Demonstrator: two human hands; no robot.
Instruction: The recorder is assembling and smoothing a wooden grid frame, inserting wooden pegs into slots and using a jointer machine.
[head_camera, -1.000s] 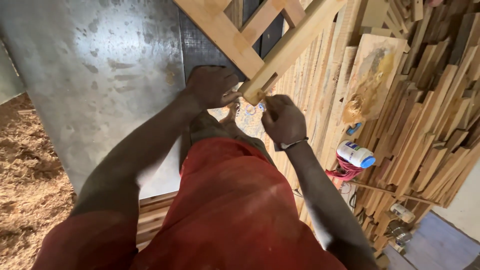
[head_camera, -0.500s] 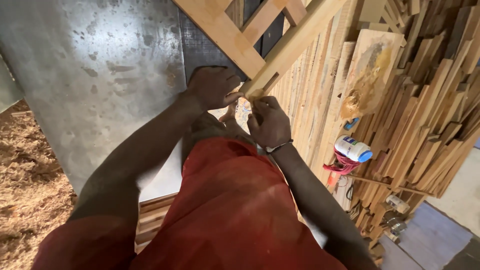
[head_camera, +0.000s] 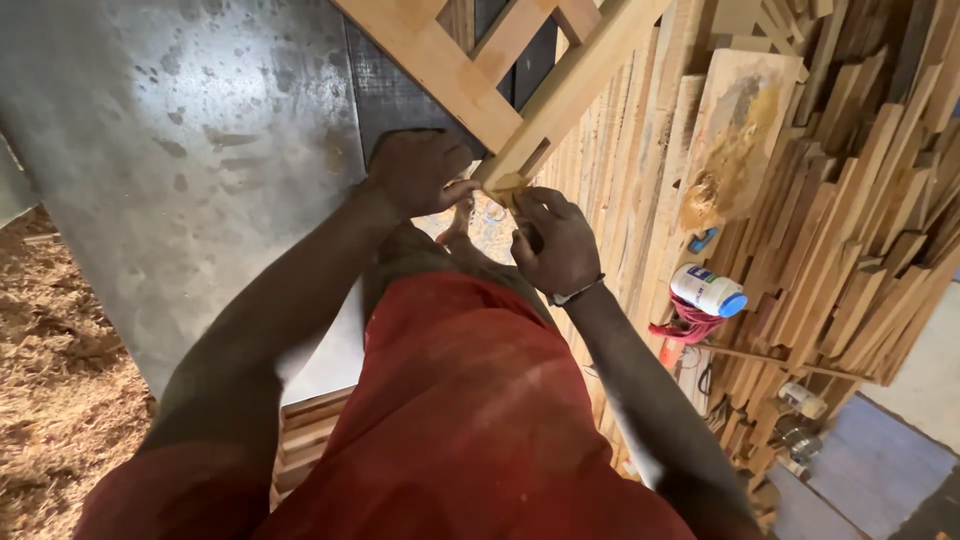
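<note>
Since a second ago the right hand (head_camera: 556, 243) has slid up and in toward the end of the pale wooden rail (head_camera: 570, 95), so the two hands now sit closer together, and the view has dipped slightly, the bottle on the right lying lower in the frame. The rail belongs to a light wooden frame (head_camera: 440, 65) that slants across the top of the view, its lower end coming down at about the middle of the picture, just above the person's raised knee in red cloth (head_camera: 470, 400). The left hand (head_camera: 415, 170) is closed over the frame's lower corner from the left, fingers curled round the wood with the thumb pointing toward the rail's tip. The right hand is curled just below and right of that tip, its fingertips pinched at the end of the rail; whether they hold something small there cannot be told. A dark band (head_camera: 577, 293) circles the right wrist. Behind the left hand stands a large grey metal sheet (head_camera: 180, 170), mottled with stains. To the right, stacked wooden planks and offcuts (head_camera: 840, 200) fill the wall, and among them lies a white bottle with a blue cap (head_camera: 708, 291) above a bundle of red cord (head_camera: 680, 326). Sawdust (head_camera: 50, 380) covers the floor at the lower left.
</note>
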